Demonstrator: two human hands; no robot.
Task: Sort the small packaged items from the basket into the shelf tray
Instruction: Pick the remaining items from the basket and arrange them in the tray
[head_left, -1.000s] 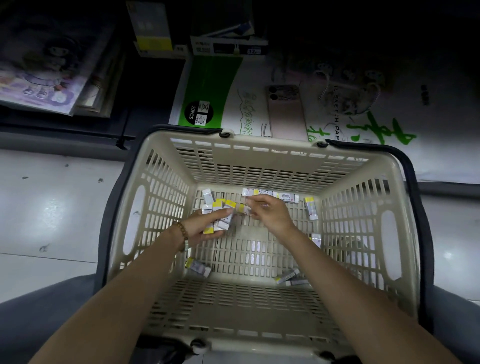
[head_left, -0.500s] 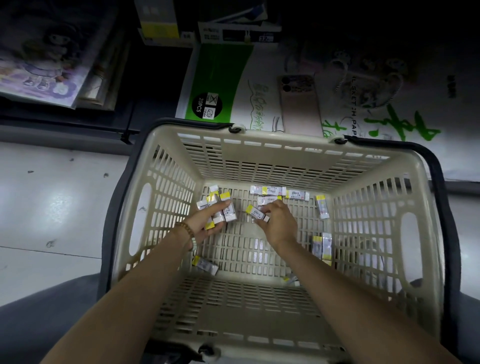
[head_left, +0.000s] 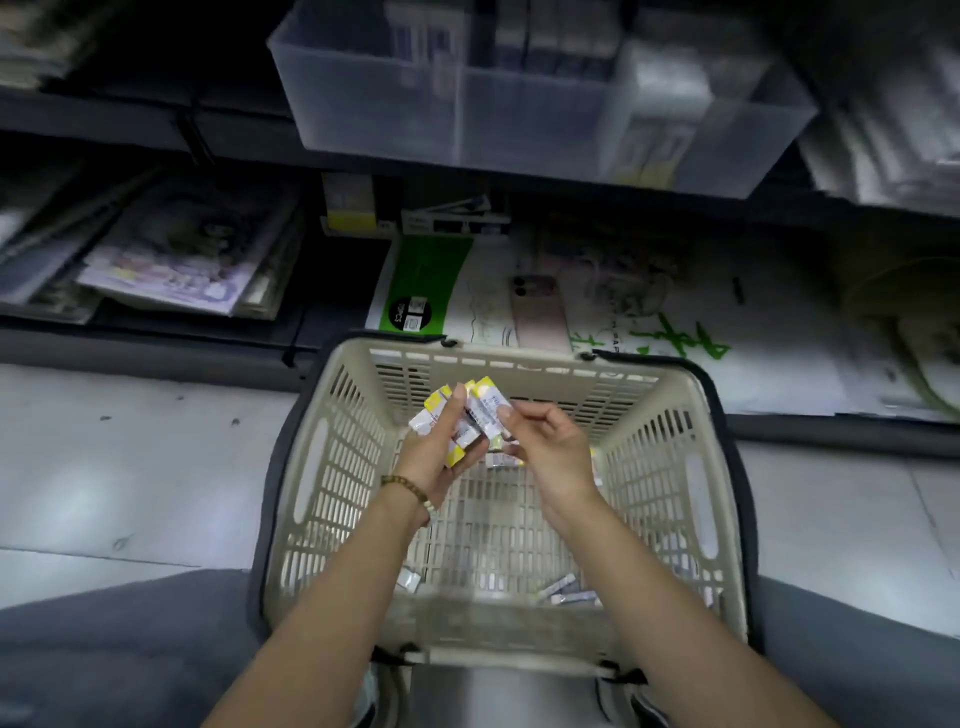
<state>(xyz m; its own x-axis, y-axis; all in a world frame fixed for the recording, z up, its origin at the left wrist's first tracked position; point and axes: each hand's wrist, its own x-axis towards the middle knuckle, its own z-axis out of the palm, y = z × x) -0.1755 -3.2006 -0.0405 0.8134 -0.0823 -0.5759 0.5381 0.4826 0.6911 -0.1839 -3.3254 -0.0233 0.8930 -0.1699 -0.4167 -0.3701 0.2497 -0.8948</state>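
A beige slotted basket (head_left: 322, 467) stands on the floor in front of me. My left hand (head_left: 434, 457) holds a bundle of several small white-and-yellow packets (head_left: 470, 415) above the basket's far half. My right hand (head_left: 550, 447) pinches the right side of that bundle with thumb and fingertips. A few more packets (head_left: 563, 592) lie on the basket floor near the front, and another packet (head_left: 409, 579) lies at front left. A clear plastic shelf tray (head_left: 519, 119) with dividers sits on the shelf above, blurred.
On the low shelf behind the basket lie a green-and-white paper pack (head_left: 431, 291) with a pink phone (head_left: 537, 312) on it. Picture books (head_left: 176, 260) are stacked at left. Grey floor tiles (head_left: 130, 467) lie to the left of the basket.
Both hands rose from the basket floor with the gathered packets. The view tilted up, bringing the clear shelf tray into sight.
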